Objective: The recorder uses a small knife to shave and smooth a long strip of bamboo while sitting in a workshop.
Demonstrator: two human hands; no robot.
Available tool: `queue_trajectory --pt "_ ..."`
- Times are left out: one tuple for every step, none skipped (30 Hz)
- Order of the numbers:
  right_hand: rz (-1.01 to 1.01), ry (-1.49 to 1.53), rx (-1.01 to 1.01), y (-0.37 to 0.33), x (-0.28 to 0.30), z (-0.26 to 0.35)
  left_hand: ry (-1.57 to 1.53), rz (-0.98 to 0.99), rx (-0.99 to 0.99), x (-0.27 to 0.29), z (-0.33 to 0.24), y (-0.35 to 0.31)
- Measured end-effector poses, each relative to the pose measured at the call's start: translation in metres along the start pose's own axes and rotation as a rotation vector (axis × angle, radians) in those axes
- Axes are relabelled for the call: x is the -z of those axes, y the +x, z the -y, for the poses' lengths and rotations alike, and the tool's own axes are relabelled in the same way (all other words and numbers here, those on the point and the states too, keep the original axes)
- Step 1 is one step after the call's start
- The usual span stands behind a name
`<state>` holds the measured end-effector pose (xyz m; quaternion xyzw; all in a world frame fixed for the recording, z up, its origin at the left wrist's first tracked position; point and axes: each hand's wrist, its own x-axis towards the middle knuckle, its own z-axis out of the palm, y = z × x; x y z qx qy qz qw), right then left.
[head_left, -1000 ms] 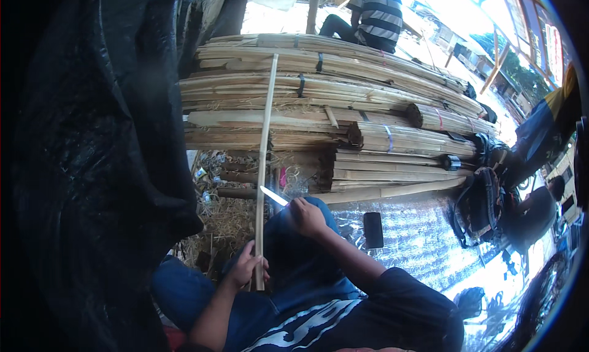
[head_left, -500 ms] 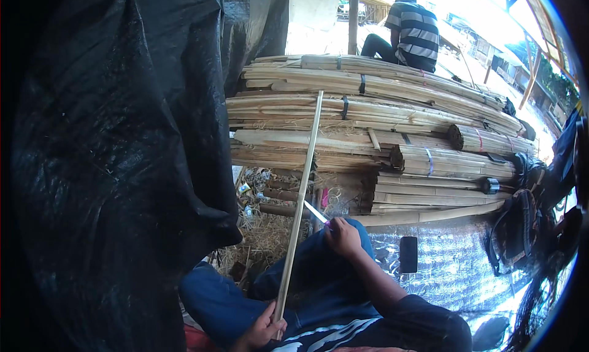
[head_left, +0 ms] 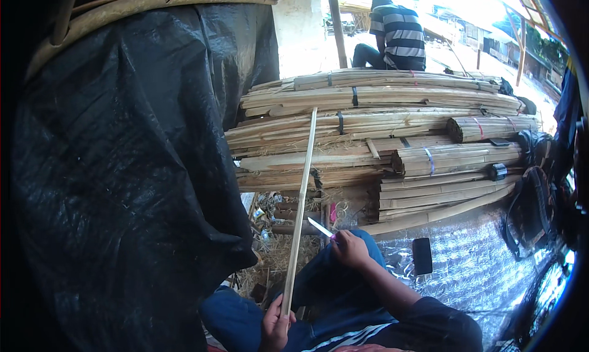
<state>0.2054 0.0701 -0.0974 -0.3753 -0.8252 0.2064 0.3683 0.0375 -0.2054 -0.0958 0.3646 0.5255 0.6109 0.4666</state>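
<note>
My left hand point(head_left: 277, 325) is closed round the near end of a long, narrow bamboo strip point(head_left: 300, 214). The strip slants up and away from me, its far end overlapping the stacked bundles in the view. In my right hand point(head_left: 351, 248) is a knife point(head_left: 320, 227) with a pale blade and a pinkish handle, mostly covered by my fingers. Its blade points up and left toward the strip, and a small gap shows between them. The right hand is over my bent knee in blue trousers.
Tied bundles of bamboo slats point(head_left: 392, 122) lie stacked ahead. A black plastic sheet point(head_left: 123, 168) hangs at the left. On the silvery mat point(head_left: 460, 272) to the right lie a dark phone point(head_left: 422, 256) and a backpack point(head_left: 531, 211). A person point(head_left: 399, 36) in a striped shirt sits beyond.
The whole view has shifted, showing more of the roof at upper left. Both hands keep their holds, and the strip and knife remain in nearly the same position relative to each other.
</note>
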Motion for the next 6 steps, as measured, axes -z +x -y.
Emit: queue_trajectory --pt "-0.015 0.023 0.009 -0.001 0.001 0.004 -0.046 0.116 0.058 0.035 0.038 -0.003" --pt "-0.04 0.026 0.0 -0.002 0.005 -0.001 -0.038 0.143 0.068 0.013 0.006 0.006" --pt "-0.058 0.018 -0.023 -0.003 0.008 -0.008 -0.044 0.139 0.076 -0.015 -0.024 0.014" --pt "-0.079 0.065 -0.012 -0.002 0.006 -0.008 -0.05 0.112 0.078 -0.036 -0.047 0.015" --pt "-0.094 0.114 0.0 -0.003 0.004 -0.007 -0.029 0.046 0.039 -0.039 -0.043 0.018" --pt "-0.094 0.113 -0.011 -0.008 0.006 -0.009 0.03 0.008 -0.011 -0.039 -0.038 0.026"
